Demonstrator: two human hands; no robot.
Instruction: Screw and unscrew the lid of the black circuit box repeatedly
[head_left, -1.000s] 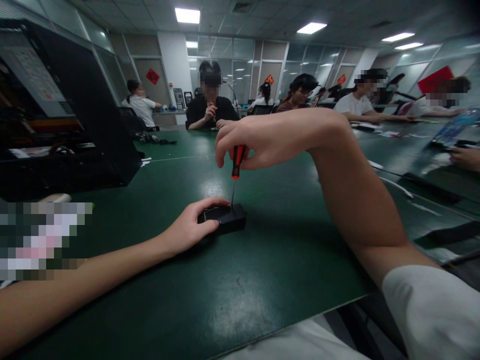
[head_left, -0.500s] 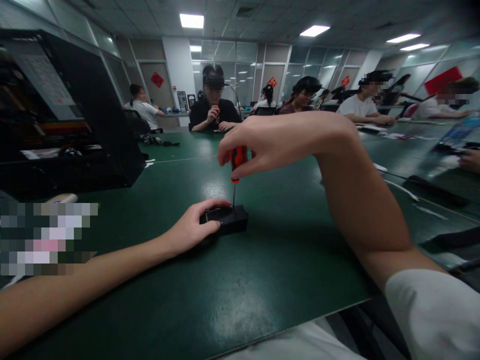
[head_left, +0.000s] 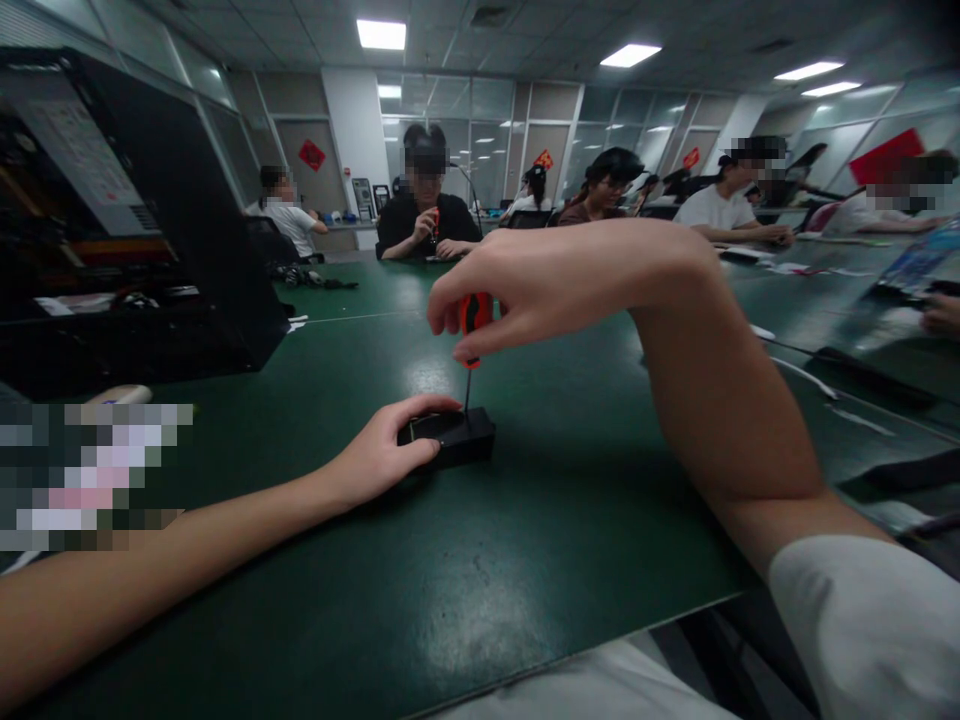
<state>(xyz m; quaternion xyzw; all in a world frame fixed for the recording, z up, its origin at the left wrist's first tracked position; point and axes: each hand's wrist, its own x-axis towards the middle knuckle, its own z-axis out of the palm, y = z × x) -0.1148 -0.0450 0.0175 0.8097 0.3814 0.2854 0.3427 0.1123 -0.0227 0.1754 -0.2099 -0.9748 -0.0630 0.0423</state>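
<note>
Flat on the green table lies a small black box-shaped device, whose exact kind I cannot make out. My left hand grips its left end between thumb and fingers and covers part of it. From above, my right hand is closed around the orange and black handle of a screwdriver. The screwdriver stands nearly upright. Its thin metal shaft reaches down to the top of the black device, near the right end, and the tip itself is too small to see clearly.
An open black computer case stands at the left. Below it are a pale rounded object and a blurred-out patch. White cables and black items lie to the right. Across the table a person in black sits, holding an orange-handled tool.
The fingers of my right hand have shifted slightly and the screwdriver handle shows turned a little. My left hand and the black device stay in place.
</note>
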